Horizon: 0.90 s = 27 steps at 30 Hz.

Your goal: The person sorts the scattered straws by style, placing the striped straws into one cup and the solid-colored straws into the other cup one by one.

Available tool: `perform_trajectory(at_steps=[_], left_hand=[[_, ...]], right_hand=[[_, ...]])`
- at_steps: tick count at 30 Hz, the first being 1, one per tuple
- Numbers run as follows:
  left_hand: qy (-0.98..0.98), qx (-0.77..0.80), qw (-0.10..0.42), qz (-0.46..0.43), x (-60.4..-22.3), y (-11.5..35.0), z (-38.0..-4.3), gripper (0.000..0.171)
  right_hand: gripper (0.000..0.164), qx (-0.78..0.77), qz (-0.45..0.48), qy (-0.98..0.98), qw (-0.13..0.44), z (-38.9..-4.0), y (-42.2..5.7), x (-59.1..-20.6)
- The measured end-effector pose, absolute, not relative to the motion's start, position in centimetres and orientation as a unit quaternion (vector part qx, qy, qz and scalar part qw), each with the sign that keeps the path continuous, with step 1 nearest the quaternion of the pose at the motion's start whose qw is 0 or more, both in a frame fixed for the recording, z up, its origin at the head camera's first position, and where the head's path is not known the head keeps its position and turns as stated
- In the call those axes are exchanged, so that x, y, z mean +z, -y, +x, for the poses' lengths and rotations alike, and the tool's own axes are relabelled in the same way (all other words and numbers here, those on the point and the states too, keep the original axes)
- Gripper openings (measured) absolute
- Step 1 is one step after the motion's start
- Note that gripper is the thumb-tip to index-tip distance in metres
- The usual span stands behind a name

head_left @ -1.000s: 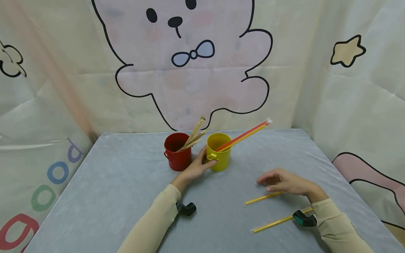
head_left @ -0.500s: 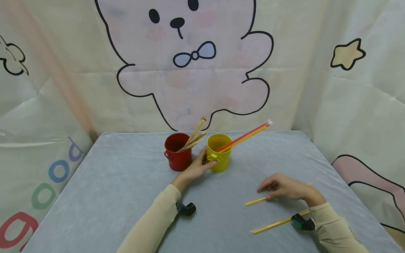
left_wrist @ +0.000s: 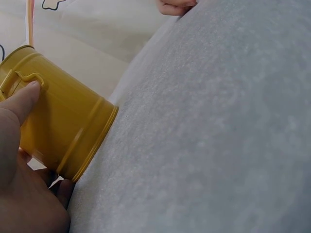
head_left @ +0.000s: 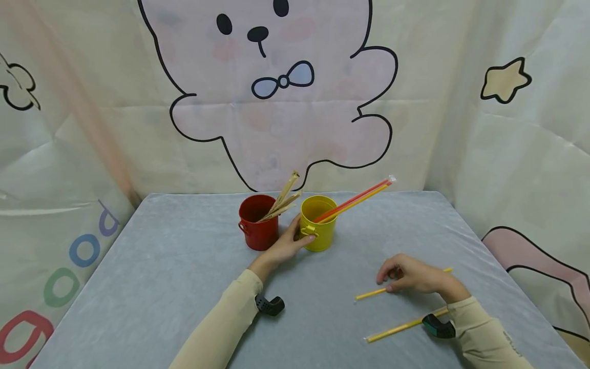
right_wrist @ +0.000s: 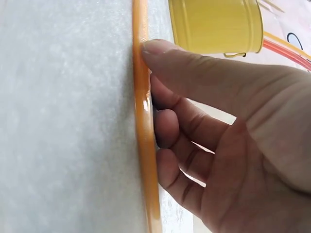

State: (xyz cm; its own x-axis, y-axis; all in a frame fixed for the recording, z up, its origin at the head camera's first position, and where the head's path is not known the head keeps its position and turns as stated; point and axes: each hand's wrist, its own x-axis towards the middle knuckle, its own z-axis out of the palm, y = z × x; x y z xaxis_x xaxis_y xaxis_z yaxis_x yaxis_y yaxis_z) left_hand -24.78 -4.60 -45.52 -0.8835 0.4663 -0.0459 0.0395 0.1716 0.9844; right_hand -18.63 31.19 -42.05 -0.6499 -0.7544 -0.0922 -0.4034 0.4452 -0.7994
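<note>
My left hand [head_left: 280, 250] holds the small yellow bucket [head_left: 322, 240] from its left side. In the left wrist view the thumb lies against the bucket's wire handle [left_wrist: 30, 76], and other fingers reach round behind the base. Two straws, one red-orange and one yellow [head_left: 375, 189], lean out of this bucket to the right. My right hand [head_left: 417, 274] is low over the table, pinching a yellow straw [right_wrist: 146, 126] in a clear wrapper. Thumb on one side, curled fingers on the other; the straw lies along the cloth. Nearer me lies a second wrapped yellow straw [head_left: 396, 329], partly under the right wrist.
A red bucket [head_left: 258, 238] stands just left of the left hand, with several thin beige wrapped sticks [head_left: 287, 197] leaning in it. Grey-blue cloth [head_left: 161, 287] covers the table. Printed curtains [head_left: 507, 169] close in the back and sides.
My right hand has lowered onto the nearer part of the upper yellow straw, and its thumb and fingers have come to it. The left hand and both buckets stay in place.
</note>
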Motion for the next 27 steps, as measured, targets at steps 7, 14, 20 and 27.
perform_trajectory(at_steps=[7,14,20,27], left_hand=[[-0.745,0.623,0.169,0.169,-45.5,4.7,-24.8,0.079],[-0.747,0.619,0.17,0.172,-45.6,4.7,-24.7,0.081],[-0.748,0.619,0.175,0.162,-45.5,4.6,-24.7,0.082],[-0.748,0.619,0.176,0.161,-45.7,4.6,-24.9,0.083]], right_hand=[[0.009,-0.374,-0.374,-0.823,0.206,-18.7,-31.0,-42.2],[0.005,-0.376,-0.355,-0.823,0.236,-18.5,-31.1,-42.1],[0.004,-0.387,-0.364,-0.811,0.245,-18.4,-31.3,-41.7],[0.008,-0.373,-0.364,-0.832,0.19,-18.4,-31.4,-41.0]])
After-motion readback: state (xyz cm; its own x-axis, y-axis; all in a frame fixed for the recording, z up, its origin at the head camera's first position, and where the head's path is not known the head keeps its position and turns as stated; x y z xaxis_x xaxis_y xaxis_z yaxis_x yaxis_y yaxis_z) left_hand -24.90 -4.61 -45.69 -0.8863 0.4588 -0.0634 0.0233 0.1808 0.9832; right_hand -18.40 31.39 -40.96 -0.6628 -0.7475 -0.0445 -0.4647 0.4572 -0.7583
